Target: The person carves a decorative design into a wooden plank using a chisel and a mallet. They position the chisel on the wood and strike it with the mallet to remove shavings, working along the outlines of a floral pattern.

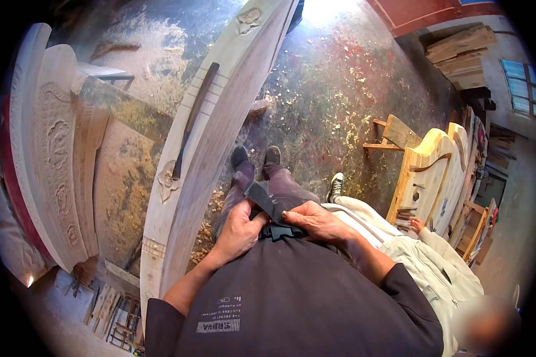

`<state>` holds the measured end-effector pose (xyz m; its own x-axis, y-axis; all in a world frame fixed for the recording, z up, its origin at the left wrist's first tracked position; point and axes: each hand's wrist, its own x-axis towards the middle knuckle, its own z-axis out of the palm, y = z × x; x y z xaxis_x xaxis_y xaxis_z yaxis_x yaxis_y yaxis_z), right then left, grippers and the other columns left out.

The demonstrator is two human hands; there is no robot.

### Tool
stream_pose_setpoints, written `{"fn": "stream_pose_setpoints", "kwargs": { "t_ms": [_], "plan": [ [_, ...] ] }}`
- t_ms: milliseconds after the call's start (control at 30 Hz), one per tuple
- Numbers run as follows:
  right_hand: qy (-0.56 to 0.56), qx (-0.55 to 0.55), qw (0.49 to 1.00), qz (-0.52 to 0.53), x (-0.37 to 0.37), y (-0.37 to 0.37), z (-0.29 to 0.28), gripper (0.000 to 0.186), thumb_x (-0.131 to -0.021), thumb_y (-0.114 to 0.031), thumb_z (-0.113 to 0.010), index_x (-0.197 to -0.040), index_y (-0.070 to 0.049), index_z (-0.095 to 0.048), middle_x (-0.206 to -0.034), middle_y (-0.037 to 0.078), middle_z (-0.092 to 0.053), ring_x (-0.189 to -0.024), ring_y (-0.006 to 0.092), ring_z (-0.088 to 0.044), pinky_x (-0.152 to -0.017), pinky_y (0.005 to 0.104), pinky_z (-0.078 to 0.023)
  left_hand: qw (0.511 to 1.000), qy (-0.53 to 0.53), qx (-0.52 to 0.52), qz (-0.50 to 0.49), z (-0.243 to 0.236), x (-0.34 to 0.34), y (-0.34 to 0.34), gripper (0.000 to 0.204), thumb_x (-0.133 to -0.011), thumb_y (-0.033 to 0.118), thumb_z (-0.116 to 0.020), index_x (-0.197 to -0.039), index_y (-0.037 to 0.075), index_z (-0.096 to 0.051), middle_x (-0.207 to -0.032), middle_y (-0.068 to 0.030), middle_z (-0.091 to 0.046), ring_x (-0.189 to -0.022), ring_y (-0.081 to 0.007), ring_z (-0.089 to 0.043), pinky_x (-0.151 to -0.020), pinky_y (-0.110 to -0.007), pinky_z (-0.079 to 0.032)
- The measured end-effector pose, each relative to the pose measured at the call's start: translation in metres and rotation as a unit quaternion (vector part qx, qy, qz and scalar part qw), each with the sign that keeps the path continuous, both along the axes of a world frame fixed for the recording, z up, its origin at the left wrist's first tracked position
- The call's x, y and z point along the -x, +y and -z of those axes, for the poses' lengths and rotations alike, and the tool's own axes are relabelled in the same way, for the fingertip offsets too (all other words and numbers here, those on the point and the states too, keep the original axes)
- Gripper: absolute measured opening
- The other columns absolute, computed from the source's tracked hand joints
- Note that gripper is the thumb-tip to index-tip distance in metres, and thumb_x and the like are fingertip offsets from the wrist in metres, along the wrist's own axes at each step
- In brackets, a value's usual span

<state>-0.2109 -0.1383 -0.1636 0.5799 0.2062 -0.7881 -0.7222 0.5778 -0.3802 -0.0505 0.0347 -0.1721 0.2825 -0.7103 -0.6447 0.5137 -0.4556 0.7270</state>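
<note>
Dark strap (263, 199) at the waist
Left hand (238, 225), right hand (315, 218): each grip clamped on it (black buckle (278, 232) near); left, a tool (199, 110) on a carved beam (217, 134).

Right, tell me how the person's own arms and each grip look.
Dark charcoal left sleeve and right sleeve, both plain, leave the forearms bare. The left grip and right grip are ungloved hands; no watch or bracelet shows.

Dark grey, flat and wide for the strap (264, 201), held out slantwise at waist level, with its free end toward the upper left; black for the buckle (277, 232), lying crosswise just below; too small to tell whether clasped.
</note>
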Motion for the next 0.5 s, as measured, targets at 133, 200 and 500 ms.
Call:
{"fn": "stream_pose_setpoints", "kwargs": {
  "t_ms": [133,200,500],
  "plan": [
    [0.045,-0.021,0.997,0.054,0.002,0.001,-0.005,0.044,-0.114,-0.047,-0.065,-0.097,-0.008,-0.077,-0.078,-0.010,-0.062,-0.063,-0.0010,-0.046,-0.054,0.0221,-0.037,0.995,-0.085,-0.031,0.048,0.012,0.009,0.005,0.015,-0.108,0.008,-0.062,-0.110,-0.005,-0.070,-0.098,-0.0144,-0.077,-0.090,-0.0185,-0.072,-0.080,-0.039,-0.057],
    [0.029,-0.038,0.996,0.071,0.013,0.002,0.006,0.043,-0.114,-0.045,-0.065,-0.100,-0.007,-0.078,-0.082,-0.009,-0.064,-0.066,0.0001,-0.048,-0.056,0.0232,-0.039,0.990,-0.121,-0.031,0.060,0.008,0.008,0.001,0.016,-0.109,0.009,-0.061,-0.109,-0.005,-0.069,-0.096,-0.0176,-0.077,-0.087,-0.0212,-0.072,-0.078,-0.041,-0.056],
    [0.067,-0.040,0.991,0.113,0.034,-0.010,0.000,0.036,-0.110,-0.044,-0.072,-0.098,-0.010,-0.080,-0.076,-0.011,-0.062,-0.060,-0.0023,-0.046,-0.050,0.0198,-0.031,0.979,-0.196,-0.055,-0.019,0.002,0.001,0.003,0.006,-0.109,0.004,-0.061,-0.111,-0.001,-0.062,-0.090,-0.0115,-0.074,-0.082,-0.0165,-0.070,-0.075,-0.036,-0.056]
  ]
}}
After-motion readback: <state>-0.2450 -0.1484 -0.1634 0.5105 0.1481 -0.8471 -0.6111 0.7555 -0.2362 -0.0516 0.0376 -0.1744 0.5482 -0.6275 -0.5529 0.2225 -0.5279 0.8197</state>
